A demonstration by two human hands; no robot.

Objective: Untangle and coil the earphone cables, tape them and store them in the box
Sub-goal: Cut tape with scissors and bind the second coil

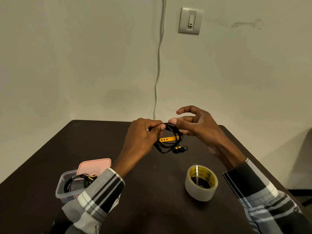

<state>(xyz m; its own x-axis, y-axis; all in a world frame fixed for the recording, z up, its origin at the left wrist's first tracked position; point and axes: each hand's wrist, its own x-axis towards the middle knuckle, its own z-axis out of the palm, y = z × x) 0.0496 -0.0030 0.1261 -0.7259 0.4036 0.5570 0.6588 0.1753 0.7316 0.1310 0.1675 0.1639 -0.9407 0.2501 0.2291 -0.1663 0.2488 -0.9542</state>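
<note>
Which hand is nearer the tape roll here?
Right. The right hand is above the table just beyond the tape roll; the left hand, gripping the earphone cable coil, sits farther left.

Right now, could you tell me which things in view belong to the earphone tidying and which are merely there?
Part of the job:
- black earphone cable with its yellow strap, pinched by left hand and right hand
- tape roll
- clear box, a coiled cable inside
- pink lid

Just there:
- wall switch
- white wall cable
- dark table
</note>
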